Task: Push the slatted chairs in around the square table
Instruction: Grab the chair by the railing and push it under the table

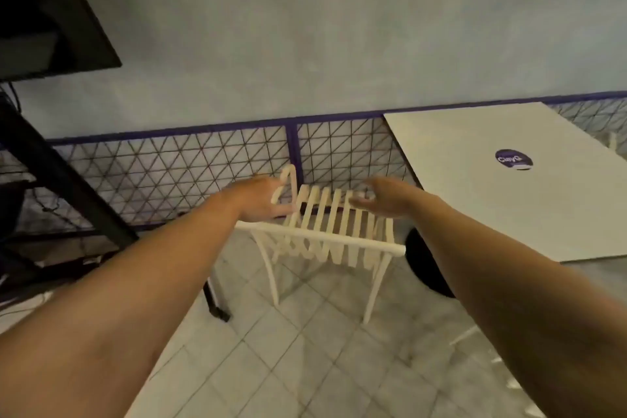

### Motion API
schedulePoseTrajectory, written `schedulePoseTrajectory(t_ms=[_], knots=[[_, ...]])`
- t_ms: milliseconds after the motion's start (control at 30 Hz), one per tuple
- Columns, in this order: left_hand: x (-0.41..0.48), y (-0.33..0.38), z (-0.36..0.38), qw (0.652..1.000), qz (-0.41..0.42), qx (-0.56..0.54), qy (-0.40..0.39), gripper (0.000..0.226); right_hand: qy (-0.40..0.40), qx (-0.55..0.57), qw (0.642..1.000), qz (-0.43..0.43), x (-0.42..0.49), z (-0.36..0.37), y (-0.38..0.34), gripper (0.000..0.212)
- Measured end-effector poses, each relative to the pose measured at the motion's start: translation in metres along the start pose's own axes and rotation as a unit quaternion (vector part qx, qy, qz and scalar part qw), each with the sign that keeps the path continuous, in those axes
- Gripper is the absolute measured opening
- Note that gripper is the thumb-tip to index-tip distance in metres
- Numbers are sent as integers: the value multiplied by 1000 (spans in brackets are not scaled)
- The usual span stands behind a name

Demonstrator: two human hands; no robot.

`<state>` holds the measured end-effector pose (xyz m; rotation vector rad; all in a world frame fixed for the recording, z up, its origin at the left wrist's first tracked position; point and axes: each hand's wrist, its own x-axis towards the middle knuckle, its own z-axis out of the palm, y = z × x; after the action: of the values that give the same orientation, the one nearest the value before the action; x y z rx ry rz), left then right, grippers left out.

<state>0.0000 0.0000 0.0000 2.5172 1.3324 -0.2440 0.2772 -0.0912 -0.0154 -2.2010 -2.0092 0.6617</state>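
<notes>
A cream slatted chair [325, 234] stands on the tiled floor, left of the white square table [481, 200], which has a round purple sticker [513, 159] on top. My left hand [263, 200] reaches over the chair's left side, fingers spread, near the curved back rail. My right hand [383, 197] hovers over the slats on the right side, fingers apart. Neither hand visibly grips the chair. The table's black round base [427, 265] shows beneath it, close to the chair's right legs.
A purple-framed wire mesh fence [210, 166] runs along the pale wall behind the chair. A black stand with slanted legs [68, 180] fills the left. Part of another white chair [475, 332] shows at lower right.
</notes>
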Motion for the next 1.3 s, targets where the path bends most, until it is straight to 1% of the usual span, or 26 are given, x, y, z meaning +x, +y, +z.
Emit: schedulePoseTrajectory(t_ms=[100,200,367,567,700,800,900,1000,1133,1300], knots=[[2,-4,18,999,-3,7,-37,99,-43,-32,998,17,-1,22,2,80],[4,-11,38,998,2,8,-65,97,-77,-34,996,21,-4,47,3,84],[11,-19,53,997,31,10,-76,88,-82,-23,996,31,1,64,0,82],[24,-33,71,995,47,3,-92,87,-74,-4,995,62,4,88,-1,71],[32,-37,89,992,62,13,-109,93,-81,9,993,81,6,111,-2,72],[41,-40,101,991,62,3,-118,91,-92,29,991,91,14,126,0,74],[56,-41,109,991,66,5,-119,84,-97,41,990,99,30,134,7,72],[78,-45,119,991,58,4,-117,83,-98,40,990,94,53,138,18,63],[103,-52,132,992,29,-16,-120,82,-106,38,991,68,83,144,30,52],[133,-62,150,992,-6,-22,-123,84,-128,22,991,32,116,153,40,50]])
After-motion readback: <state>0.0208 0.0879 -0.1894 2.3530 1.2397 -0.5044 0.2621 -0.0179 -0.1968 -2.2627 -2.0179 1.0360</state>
